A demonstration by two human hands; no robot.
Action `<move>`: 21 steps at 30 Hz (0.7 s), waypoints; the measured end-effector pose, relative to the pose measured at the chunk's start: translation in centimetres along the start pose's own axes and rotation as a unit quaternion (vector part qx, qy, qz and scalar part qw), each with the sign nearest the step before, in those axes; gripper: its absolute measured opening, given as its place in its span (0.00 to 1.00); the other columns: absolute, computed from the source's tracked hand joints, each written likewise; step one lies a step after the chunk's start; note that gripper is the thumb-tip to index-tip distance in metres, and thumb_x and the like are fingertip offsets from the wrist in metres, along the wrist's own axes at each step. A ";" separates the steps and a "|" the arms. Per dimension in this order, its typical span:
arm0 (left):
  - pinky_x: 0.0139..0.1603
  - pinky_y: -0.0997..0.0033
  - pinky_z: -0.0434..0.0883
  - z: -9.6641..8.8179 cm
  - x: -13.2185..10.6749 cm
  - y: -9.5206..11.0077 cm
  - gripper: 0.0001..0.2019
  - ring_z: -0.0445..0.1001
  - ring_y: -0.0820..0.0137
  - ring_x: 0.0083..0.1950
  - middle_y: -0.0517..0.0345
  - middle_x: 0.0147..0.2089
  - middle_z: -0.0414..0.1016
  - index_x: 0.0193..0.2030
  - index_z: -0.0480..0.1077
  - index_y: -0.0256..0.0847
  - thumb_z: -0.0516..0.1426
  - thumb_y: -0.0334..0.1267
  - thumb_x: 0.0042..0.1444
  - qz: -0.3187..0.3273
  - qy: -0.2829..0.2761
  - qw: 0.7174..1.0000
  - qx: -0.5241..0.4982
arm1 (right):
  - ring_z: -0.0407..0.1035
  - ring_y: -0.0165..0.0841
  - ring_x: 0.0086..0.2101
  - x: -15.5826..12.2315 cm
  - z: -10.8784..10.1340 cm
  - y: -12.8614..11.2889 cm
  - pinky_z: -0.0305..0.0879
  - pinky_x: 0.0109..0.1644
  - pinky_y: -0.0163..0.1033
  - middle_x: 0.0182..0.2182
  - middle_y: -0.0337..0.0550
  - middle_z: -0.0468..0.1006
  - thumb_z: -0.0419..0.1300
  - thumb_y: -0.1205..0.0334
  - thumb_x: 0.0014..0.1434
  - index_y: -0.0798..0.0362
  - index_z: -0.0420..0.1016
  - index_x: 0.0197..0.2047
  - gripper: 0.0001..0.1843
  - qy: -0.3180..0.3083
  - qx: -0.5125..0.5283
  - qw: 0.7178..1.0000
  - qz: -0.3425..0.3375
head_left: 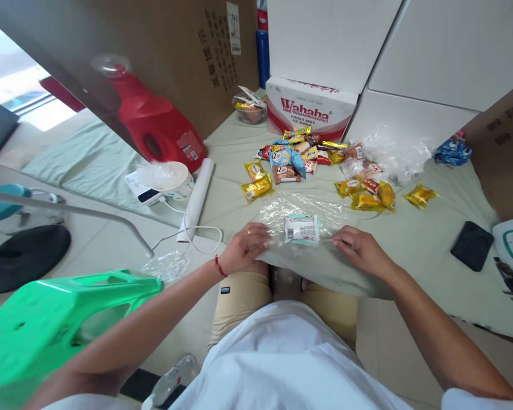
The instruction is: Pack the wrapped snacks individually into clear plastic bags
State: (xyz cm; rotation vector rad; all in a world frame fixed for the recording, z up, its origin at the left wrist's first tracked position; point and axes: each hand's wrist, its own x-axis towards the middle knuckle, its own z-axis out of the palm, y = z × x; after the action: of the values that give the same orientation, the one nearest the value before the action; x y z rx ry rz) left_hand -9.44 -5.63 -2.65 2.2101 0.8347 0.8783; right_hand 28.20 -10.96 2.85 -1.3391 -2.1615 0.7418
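A sheet of clear plastic film lies spread on the cloth-covered table in front of me. On it rests a small white packet with printed text and a barcode, its pale green edges showing around it. My left hand, with a ring and a red bracelet, is closed on the film's near left edge. My right hand pinches the near right edge, fingers curled. The packet sits between my hands, touched by neither. Beyond the film is a pile of wrapped snacks, with several yellow-wrapped snacks to the right.
A white and red Wahaba-style printed carton stands at the back. Crumpled clear plastic and a black wallet-like object are on the right. At left are a red jug, a white roll, a cable and a green stool.
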 end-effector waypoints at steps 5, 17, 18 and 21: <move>0.44 0.65 0.73 -0.9 4.0 -0.9 0.20 0.74 0.67 0.35 0.55 0.32 0.78 0.30 0.74 0.41 0.58 0.56 0.61 -0.265 0.079 0.949 -0.150 | 0.67 0.32 0.30 3.6 -1.0 2.0 0.61 0.35 0.36 0.30 0.41 0.77 0.57 0.43 0.67 0.53 0.81 0.38 0.22 -0.027 0.053 0.993 0.099; 0.56 0.53 0.66 -0.3 3.6 3.6 0.04 0.72 0.58 0.50 0.51 0.41 0.76 0.40 0.73 0.43 0.56 0.35 0.61 -0.137 0.447 0.850 0.241 | 0.52 0.28 0.24 5.9 1.3 4.5 0.48 0.28 0.36 0.19 0.33 0.59 0.55 0.34 0.61 0.50 0.65 0.25 0.28 -0.080 0.065 0.966 0.238; 0.56 0.53 0.66 0.3 3.4 5.1 0.05 0.73 0.59 0.50 0.52 0.42 0.77 0.42 0.74 0.43 0.57 0.34 0.61 -0.065 0.421 0.867 0.258 | 0.52 0.28 0.24 5.9 1.4 4.5 0.48 0.29 0.36 0.20 0.33 0.59 0.55 0.34 0.61 0.50 0.65 0.25 0.28 -0.081 0.067 0.965 0.239; 0.59 0.55 0.64 3.0 3.8 8.1 0.13 0.77 0.60 0.54 0.53 0.48 0.82 0.51 0.77 0.47 0.56 0.34 0.63 0.100 0.240 0.923 0.285 | 0.52 0.28 0.24 5.8 1.6 4.5 0.48 0.29 0.36 0.20 0.33 0.59 0.55 0.33 0.61 0.50 0.65 0.25 0.29 -0.087 0.070 0.963 0.243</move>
State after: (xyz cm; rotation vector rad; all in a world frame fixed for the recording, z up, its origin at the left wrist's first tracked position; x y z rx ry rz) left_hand -2.38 -8.73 2.77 2.6527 1.2291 1.4673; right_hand 27.73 -4.32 -0.62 -1.8090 -1.8708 1.2155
